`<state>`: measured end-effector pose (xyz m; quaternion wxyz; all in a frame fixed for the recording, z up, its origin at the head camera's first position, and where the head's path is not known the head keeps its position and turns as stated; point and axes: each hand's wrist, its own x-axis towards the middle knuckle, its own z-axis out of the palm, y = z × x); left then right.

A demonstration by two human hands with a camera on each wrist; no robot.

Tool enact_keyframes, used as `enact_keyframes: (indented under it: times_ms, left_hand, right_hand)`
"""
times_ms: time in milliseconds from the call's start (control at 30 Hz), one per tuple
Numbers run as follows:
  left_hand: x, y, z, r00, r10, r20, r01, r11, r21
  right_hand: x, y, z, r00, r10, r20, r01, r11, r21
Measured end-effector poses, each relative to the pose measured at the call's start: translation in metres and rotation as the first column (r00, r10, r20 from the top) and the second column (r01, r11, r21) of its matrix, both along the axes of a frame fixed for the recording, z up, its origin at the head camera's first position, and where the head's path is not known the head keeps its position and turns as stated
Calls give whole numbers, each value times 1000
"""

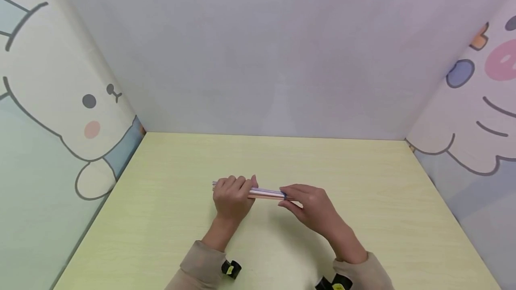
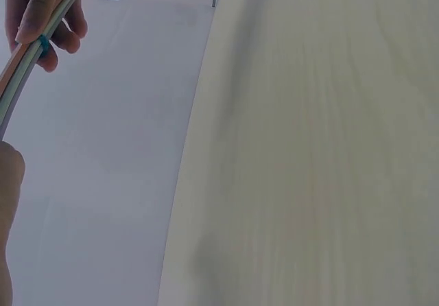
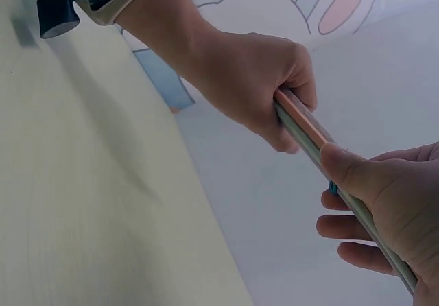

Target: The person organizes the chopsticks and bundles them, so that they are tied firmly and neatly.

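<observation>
A slim bundle of long, thin sticks (image 1: pixel 266 194) in pale pink, orange and green is held between both hands above the table. My left hand (image 1: pixel 233 198) grips it in a fist, with a short end poking out on the far left. My right hand (image 1: pixel 316 205) pinches the bundle near its other end, thumb on one side and fingers on the other. Right at those fingertips, a narrow blue-green band (image 3: pixel 333 188) goes round the sticks. In the right wrist view the bundle's lower end runs along under the right palm. The left wrist view catches only part of the left hand (image 2: pixel 7 182).
A pale wood-grain table (image 1: pixel 181 160) lies beneath the hands. Behind it rises a plain grey wall (image 1: pixel 274 57), and side panels with cartoon animals (image 1: pixel 60 79) flank it. Black wrist cameras (image 1: pixel 231 269) sit at both sleeves.
</observation>
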<state>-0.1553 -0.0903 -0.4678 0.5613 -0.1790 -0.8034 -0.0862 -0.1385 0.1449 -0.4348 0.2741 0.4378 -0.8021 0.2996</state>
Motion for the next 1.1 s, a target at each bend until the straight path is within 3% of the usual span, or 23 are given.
enact_keyframes:
  times_ms: [200,300,600,800,1100]
  left_hand:
    - [-1,-5,0,1000,15,9,-15,1000,1]
    - [-3,-8,0,1000,17,18,-17,1000,17]
    - [1,-1,-1,997,34,70,-35,999,18]
    - [3,5,-2,996,32,81,-33,999,17]
    - [1,6,-5,997,42,68,-42,999,-10]
  right_hand:
    - [3,6,2,998,-7,58,9,999,-42]
    - [1,9,2,999,-11,32,13,999,-47]
    - [-1,0,2,996,-80,-27,82,993,86]
    - [1,-9,4,988,-142,-57,148,982,118]
    - [5,-14,3,982,-188,16,186,979,87]
